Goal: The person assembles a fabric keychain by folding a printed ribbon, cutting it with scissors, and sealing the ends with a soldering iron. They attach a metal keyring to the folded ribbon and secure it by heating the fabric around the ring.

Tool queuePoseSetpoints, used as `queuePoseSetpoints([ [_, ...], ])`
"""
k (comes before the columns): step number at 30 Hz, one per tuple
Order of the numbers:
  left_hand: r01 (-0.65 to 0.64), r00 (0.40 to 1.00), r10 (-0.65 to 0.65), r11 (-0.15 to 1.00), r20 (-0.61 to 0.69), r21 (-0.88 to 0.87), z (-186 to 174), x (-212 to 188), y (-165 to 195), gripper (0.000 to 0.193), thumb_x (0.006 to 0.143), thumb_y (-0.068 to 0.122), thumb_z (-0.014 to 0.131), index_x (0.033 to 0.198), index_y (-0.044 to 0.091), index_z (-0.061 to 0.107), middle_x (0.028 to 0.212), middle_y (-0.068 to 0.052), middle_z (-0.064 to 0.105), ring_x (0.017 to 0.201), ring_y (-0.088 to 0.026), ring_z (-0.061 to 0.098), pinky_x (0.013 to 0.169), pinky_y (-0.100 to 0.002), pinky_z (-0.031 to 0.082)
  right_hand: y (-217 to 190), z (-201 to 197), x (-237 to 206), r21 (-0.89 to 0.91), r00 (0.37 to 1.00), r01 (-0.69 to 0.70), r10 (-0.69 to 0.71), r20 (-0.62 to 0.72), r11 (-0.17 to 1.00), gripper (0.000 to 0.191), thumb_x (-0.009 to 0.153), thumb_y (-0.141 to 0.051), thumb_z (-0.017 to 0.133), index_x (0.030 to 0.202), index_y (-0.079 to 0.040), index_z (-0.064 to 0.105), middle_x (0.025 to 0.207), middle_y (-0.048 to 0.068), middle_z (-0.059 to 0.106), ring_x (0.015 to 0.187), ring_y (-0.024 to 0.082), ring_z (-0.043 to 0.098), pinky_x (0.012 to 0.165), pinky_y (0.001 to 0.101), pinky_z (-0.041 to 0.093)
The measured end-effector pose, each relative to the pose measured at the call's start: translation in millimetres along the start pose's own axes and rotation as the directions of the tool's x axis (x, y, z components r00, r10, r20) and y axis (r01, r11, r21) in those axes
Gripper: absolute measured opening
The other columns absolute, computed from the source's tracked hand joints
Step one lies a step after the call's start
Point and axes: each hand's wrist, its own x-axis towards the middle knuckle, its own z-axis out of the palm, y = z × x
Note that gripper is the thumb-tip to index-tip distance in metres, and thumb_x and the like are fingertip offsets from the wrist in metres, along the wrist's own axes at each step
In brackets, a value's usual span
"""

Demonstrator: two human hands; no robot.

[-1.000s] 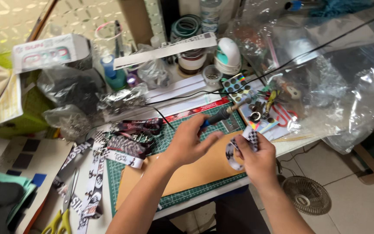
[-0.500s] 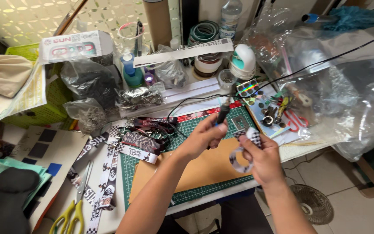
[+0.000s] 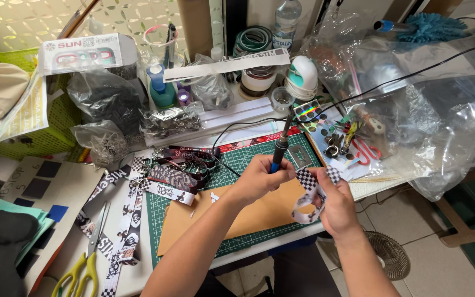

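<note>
Change: both hands sit higher over the mat than half a second ago, closer together.
Bench [image 3: 138, 275]: green cutting mat [image 3: 248, 159], brown card [image 3: 259, 212] on it.
Left hand [image 3: 262, 177]: grip closed around blue-handled iron [image 3: 279, 148], long axis toward 12 o'clock.
Right hand [image 3: 333, 201]: grip pinching checkered ribbon loop [image 3: 310, 193], at 4 o'clock from the iron, nearly touching.
Clear tray [image 3: 336, 137]: small metal rings, at 1 o'clock.
</note>
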Motion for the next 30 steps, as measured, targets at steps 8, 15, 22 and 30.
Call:
queuePoseSetpoints([
  [8, -0.030, 0.998, 0.037, 0.987, 0.041, -0.158, 6, 1, -7, 0.011, 0.099, 0.014, 0.070, 0.099, 0.005, 0.063, 0.071, 0.004, 0.052, 0.058, -0.005, 0.045, 0.051, -0.023, 0.036, 1, 7, -5, -0.138, 0.992, 0.119, -0.123, -0.022, 0.983, 0.016, 0.095, -0.008, 0.072, 0.107, 0.003, 0.070, 0.086, 0.004, 0.067, 0.078, 0.011, 0.062, 0.072, 0.0270, 0.050],
  [15, -0.130, 0.984, 0.149, 0.975, 0.100, -0.179, 0, 9, -13, 0.024, 0.111, 0.028, 0.050, 0.118, 0.006, 0.058, 0.088, 0.000, 0.059, 0.071, -0.006, 0.053, 0.065, -0.023, 0.046, -31, 6, -10, 0.015, 0.980, 0.181, -0.179, -0.084, 0.983, 0.009, 0.098, -0.008, 0.069, 0.104, -0.004, 0.064, 0.086, 0.003, 0.063, 0.076, 0.010, 0.057, 0.069, 0.0249, 0.048],
  [22, -0.150, 0.981, 0.160, 0.984, 0.108, -0.099, -2, 8, -28, 0.028, 0.111, 0.022, 0.054, 0.127, 0.001, 0.063, 0.094, -0.001, 0.064, 0.079, -0.008, 0.055, 0.074, -0.025, 0.048, -53, 9, -16, 0.044, 0.988, 0.078, -0.071, -0.139, 0.996, 0.006, 0.096, -0.005, 0.068, 0.101, -0.004, 0.064, 0.084, 0.004, 0.064, 0.072, 0.011, 0.061, 0.063, 0.0258, 0.051],
  [30, -0.219, 0.970, 0.223, 0.974, 0.095, -0.050, 0, 8, -23, 0.025, 0.106, 0.018, 0.059, 0.124, 0.001, 0.062, 0.102, 0.000, 0.069, 0.089, -0.008, 0.062, 0.081, -0.025, 0.052, -51, 4, -12, 0.148, 0.990, 0.021, 0.000, -0.139, 0.989, 0.009, 0.094, -0.006, 0.070, 0.103, -0.005, 0.067, 0.085, 0.004, 0.067, 0.073, 0.011, 0.065, 0.064, 0.0250, 0.053],
])
